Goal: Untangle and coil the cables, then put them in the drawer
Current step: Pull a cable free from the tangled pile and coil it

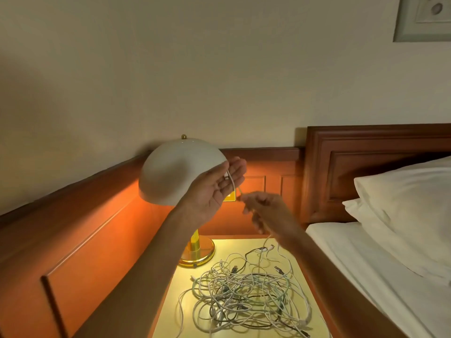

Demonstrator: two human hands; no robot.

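A tangled heap of white and dark cables [246, 296] lies on the lit bedside table [170, 313]. My left hand [216, 189] is raised in front of the lamp shade, palm showing and fingers straight. The plug end of a white cable [231, 181] lies across that palm. Just to the right and lower, my right hand [262, 211] is blurred and pinches the same cable between thumb and fingertips. From there the cable drops toward the heap. No drawer is in view.
A lit lamp with a white dome shade [178, 174] and brass base [199, 252] stands at the table's back left. Wooden wall panelling [85, 240] runs along the left. A bed with white sheet [366, 264] and pillows [410, 206] borders the right.
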